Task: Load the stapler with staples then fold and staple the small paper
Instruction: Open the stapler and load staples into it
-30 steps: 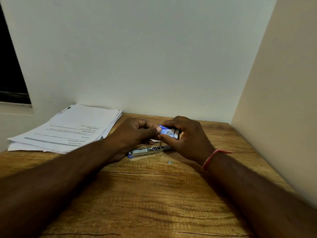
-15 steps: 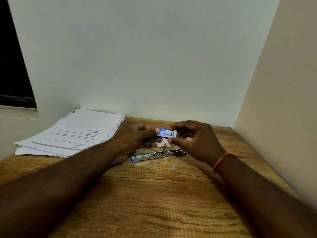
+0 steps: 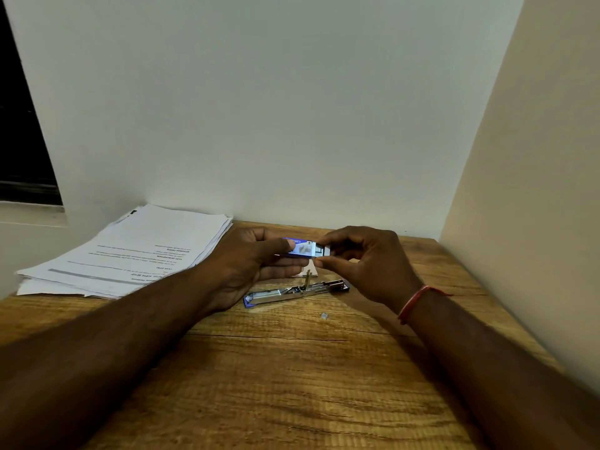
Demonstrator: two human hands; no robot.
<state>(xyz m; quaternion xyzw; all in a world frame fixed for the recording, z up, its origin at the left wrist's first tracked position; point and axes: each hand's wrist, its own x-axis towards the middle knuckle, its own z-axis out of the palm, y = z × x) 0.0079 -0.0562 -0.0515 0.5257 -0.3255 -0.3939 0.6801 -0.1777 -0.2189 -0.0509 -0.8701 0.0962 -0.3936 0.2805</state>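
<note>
Head view. L hand (image 3: 250, 264) grips the blue-and-white staple box (image 3: 300, 248) above the wooden table (image 3: 292, 384). R hand (image 3: 367, 264) pinches the box's right end, where a white inner part shows. The stapler (image 3: 292, 292) lies opened flat on the table just below both hands, w/ its metal channel exposed. A pale edge behind it may be the small paper (image 3: 305, 271), but it is mostly hidden. Stack of printed sheets (image 3: 139, 251) at left, touching the wall. Risk: if the inner part slides out too fast, staple strips could spill or snap. If the box slips, it would land on the open stapler directly beneath.
</note>
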